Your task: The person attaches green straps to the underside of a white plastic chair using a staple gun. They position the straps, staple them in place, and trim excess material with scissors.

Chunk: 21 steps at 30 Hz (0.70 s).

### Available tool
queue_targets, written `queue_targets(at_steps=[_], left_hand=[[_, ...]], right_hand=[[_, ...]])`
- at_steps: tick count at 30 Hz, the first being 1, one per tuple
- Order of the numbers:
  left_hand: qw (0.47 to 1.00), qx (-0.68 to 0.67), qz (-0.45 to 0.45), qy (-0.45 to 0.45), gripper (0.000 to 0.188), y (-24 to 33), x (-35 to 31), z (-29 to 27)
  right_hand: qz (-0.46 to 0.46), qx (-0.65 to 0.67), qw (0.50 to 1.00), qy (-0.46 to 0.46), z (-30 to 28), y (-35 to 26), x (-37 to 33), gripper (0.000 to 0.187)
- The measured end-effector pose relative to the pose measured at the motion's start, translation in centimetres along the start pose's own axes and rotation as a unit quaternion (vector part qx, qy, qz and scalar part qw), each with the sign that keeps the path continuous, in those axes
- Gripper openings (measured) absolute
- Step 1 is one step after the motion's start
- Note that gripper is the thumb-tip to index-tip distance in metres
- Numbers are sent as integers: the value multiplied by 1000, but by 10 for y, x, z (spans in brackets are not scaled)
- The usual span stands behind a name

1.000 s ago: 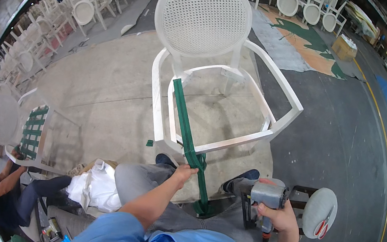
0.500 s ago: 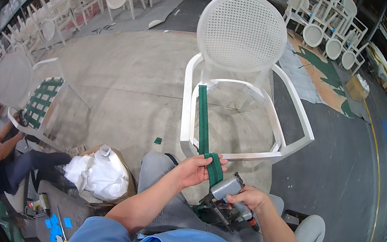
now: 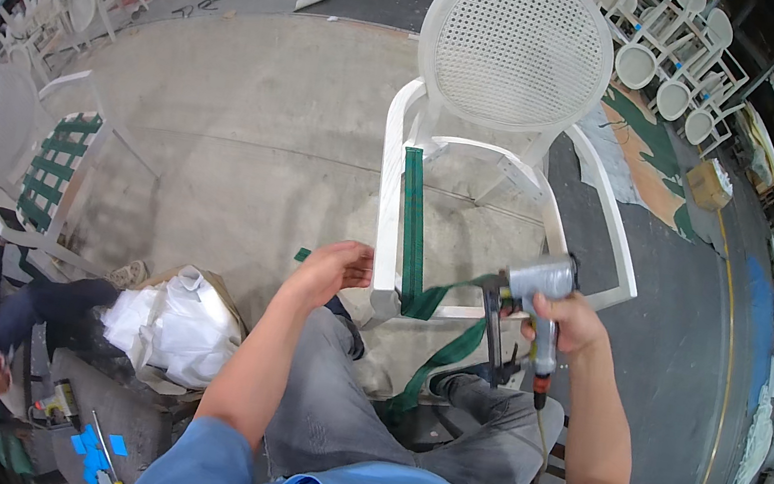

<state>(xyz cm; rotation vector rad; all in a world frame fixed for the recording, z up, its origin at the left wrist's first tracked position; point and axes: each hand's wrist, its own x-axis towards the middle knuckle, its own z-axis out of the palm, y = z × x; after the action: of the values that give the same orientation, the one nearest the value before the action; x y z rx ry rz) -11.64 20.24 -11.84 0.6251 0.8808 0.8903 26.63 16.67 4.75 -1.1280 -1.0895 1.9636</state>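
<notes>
A white armchair frame (image 3: 390,243) with a round cane-pattern back (image 3: 517,45) stands before me, its seat open. A green webbing strap (image 3: 412,231) runs along the left side of the seat from the back rail to the front rail. From there it bends right and hangs in a loose loop toward my knees. My right hand (image 3: 569,322) grips a silver pneumatic staple gun (image 3: 543,279) above the front rail's right part. Left of the front corner, my left hand (image 3: 334,272) has loosely bent fingers beside the chair's leg and seems to hold nothing.
A second white chair (image 3: 64,171) with woven green webbing stands at left, near another person. A bag of white plastic (image 3: 176,325) sits by my left leg. Stacked white chairs (image 3: 678,65) and a cardboard box (image 3: 710,184) lie at far right; blue pieces (image 3: 96,449) are lower left.
My left hand has let go of the strap and moved left. The staple gun has risen in my right hand to the front rail, now upright. The strap now bends over the front rail.
</notes>
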Motion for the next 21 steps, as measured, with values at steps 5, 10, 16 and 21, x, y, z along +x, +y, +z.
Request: queue_targets(at_steps=[5,10,16,21], left_hand=[[939,0,-152,-310,40,5,75,31],[889,46,-206,-406,54,-31,106,70],[935,204,-198,-210,59,-46,136,43],[963,27,-170,-205,67,-48,144,26]], right_hand=[[34,-37,997,56,-12,-24,75,55],[56,-41,992,103,-30,-16,124,47],[128,-148,960,201,-14,-28,154,47],[95,-178,942,270,-21,-22,112,45]])
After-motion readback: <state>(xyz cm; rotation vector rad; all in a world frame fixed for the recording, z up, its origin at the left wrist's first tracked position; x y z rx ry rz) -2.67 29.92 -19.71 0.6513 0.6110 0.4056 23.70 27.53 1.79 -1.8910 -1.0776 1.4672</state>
